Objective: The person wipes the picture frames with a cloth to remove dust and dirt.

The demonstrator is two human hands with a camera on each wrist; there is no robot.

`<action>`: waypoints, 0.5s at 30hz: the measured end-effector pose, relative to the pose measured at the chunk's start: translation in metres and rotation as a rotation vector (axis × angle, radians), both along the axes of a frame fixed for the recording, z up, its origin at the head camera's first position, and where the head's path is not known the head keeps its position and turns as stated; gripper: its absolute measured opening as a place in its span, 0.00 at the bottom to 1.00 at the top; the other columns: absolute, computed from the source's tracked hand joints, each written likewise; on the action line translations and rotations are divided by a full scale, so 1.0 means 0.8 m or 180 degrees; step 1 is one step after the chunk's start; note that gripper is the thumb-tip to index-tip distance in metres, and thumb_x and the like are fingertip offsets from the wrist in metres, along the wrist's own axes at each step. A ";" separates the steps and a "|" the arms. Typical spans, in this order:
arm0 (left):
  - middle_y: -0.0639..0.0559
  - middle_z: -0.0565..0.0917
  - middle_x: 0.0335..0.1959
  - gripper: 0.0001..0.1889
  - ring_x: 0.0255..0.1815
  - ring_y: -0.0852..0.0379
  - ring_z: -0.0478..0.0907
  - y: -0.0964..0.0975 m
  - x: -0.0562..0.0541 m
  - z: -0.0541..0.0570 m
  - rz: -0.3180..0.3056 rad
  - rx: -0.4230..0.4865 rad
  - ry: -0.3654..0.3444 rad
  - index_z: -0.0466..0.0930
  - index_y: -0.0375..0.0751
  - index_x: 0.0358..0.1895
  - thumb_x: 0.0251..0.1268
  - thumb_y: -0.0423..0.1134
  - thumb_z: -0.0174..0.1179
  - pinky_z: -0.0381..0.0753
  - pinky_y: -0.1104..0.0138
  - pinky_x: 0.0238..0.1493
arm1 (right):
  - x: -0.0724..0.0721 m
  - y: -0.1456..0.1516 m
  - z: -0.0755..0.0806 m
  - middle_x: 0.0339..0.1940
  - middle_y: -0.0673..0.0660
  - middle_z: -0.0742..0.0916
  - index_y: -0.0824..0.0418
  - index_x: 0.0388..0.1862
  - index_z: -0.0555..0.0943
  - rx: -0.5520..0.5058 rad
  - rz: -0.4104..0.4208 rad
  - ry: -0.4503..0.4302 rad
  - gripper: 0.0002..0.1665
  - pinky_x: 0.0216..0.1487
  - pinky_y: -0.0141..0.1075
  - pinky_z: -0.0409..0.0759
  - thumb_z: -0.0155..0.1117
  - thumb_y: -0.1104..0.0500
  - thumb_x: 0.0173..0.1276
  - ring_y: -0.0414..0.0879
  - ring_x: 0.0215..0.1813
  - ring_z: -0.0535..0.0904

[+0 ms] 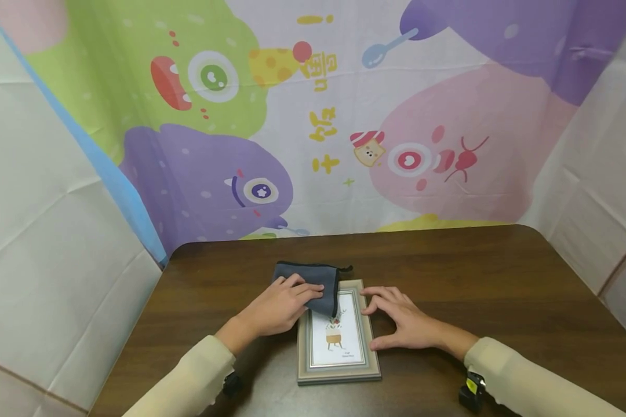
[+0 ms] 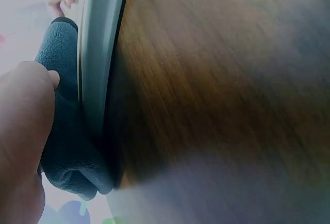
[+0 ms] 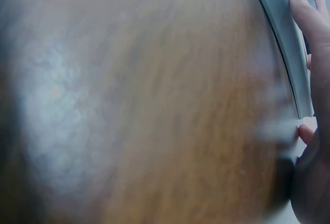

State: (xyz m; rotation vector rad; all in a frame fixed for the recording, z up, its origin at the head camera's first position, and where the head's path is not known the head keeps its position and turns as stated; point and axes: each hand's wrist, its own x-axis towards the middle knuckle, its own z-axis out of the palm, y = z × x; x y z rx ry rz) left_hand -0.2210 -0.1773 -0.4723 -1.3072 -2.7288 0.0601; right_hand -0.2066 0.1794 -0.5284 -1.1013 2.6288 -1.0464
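A picture frame with a beige and silver border lies on the table, a plant print inside it. Over its upper left part is a dark grey cloth with black edging and a small loop. My left hand holds this cloth against the frame, fingers bent over it; the thumb is hidden in the head view. In the left wrist view the cloth bunches beneath that hand. My right hand touches the frame's right edge, thumb and bent fingers spread apart along it.
The brown wooden table has rounded far corners. Behind it hangs a curtain printed with cartoon creatures. Pale fabric walls stand at both sides. Dark wrist cameras sit under the sleeves.
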 end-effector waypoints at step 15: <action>0.52 0.92 0.66 0.19 0.64 0.49 0.86 0.000 -0.021 0.016 0.0203 0.0260 0.0326 0.83 0.49 0.73 0.86 0.39 0.63 0.91 0.54 0.59 | -0.001 0.001 -0.002 0.89 0.53 0.73 0.38 0.60 0.82 0.0033 -0.0027 -0.0035 0.30 0.74 0.71 0.68 0.87 0.38 0.65 0.58 0.81 0.68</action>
